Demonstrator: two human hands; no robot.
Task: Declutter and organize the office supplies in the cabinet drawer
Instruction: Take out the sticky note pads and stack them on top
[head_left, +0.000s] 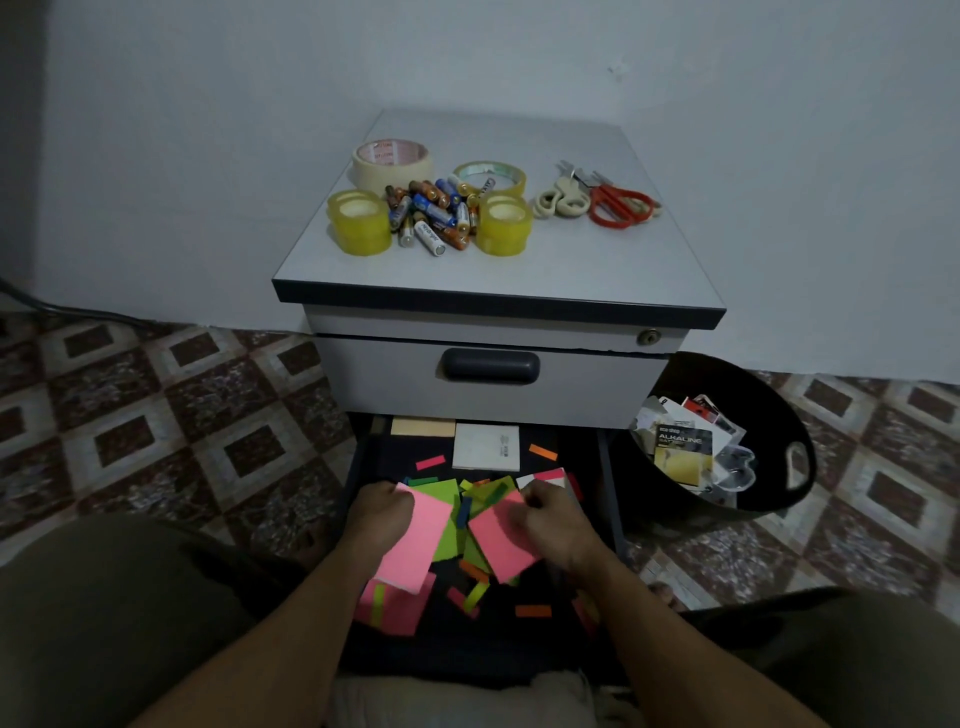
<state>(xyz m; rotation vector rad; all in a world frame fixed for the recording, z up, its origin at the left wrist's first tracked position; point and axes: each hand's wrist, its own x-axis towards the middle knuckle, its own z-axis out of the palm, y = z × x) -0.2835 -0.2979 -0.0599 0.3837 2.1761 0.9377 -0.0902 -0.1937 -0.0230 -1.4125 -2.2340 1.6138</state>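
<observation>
- Down in the open bottom drawer (357, 470), the left hand (382, 512) is gripping a pink note pad (418, 540) by its upper edge, fingers curling round it.
- Just beside it, the right hand (553, 519) is clamping on a second pink pad (498, 543), which is tilting. The hand is blurring, so finger detail is unclear.
- Green notes (441, 493) are lying between and under both pads, and a third pink pad (395, 608) is lying at the front left.
- Coloured flags (533, 611) are lying scattered over the drawer floor.
- A white pad (485, 447) and a beige pad (422, 427) are sitting side by side at the back.
- Tape rolls (358, 223), batteries (431, 213) and scissors (597, 200) are sitting grouped on the cabinet top (597, 260), apparently sorted already.
- A black bin (800, 415) beside the cabinet is holding discarded packaging (680, 447).
- Progress is looking roughly midway: notes and flags are awaiting gathering, and the supplies are awaiting return.
</observation>
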